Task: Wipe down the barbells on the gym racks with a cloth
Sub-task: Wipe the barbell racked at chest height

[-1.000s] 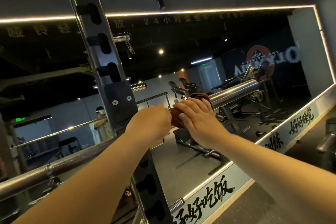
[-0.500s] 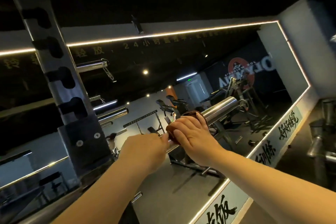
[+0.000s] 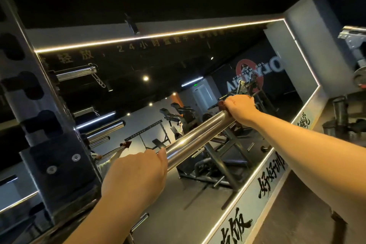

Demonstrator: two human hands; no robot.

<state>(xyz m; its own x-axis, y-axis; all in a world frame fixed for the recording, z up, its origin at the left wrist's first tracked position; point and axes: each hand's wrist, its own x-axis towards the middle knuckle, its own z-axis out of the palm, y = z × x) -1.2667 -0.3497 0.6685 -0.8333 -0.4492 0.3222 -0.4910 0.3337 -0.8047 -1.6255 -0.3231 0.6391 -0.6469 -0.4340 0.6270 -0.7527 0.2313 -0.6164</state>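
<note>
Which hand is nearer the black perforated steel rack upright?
Left. The left hand grips the shiny chrome barbell sleeve just beside the black rack upright; the right hand holds the brown cloth at the sleeve's far end.

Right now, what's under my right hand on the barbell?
A brown cloth, its edge showing beside the right hand, pressed on the barbell sleeve. The hand hides the rest and the sleeve's end.

Rack upright (image 3: 39,125) blocks leftward; barbell sleeve (image 3: 195,139) midspan lies bare.
</note>
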